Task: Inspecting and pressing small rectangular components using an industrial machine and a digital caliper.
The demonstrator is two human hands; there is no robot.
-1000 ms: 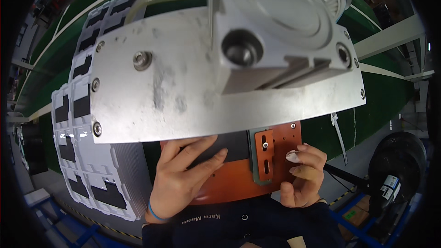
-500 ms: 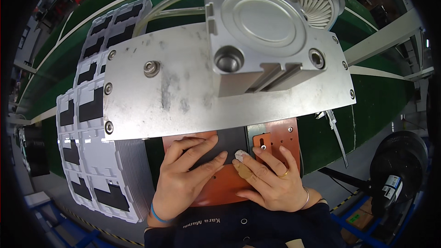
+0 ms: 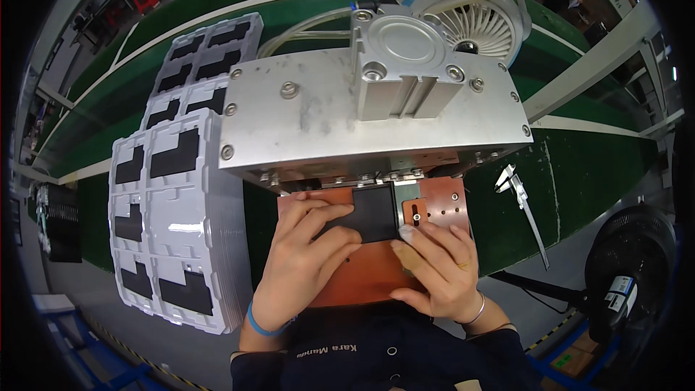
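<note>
A thin black rectangular piece [image 3: 374, 211] lies on the orange fixture plate [image 3: 355, 275] under the front of a metal press. My left hand [image 3: 295, 255] holds the piece at its left side, fingertips on top and thumb by the near left corner. Beside the near right corner, my right hand [image 3: 440, 271] lies palm down with its fingers stretched out and thumb apart. A white covering wraps one of its fingertips. Those fingers rest next to the small orange slotted block [image 3: 415, 211], which has a screw in it.
The press's silver plate and cylinder [image 3: 402, 65] overhang the fixture. Stacked white trays [image 3: 163, 210] with black L-shaped pieces stand on the left. A caliper [image 3: 525, 210] lies on the green tabletop [image 3: 579, 188] to the right. A white fan [image 3: 481, 18] stands behind, a black fan [image 3: 630, 261] at lower right.
My view has shifted, so the press sits higher and shows its underside, and the whole caliper is visible. My right fingers have moved right, off the black piece to its edge.
</note>
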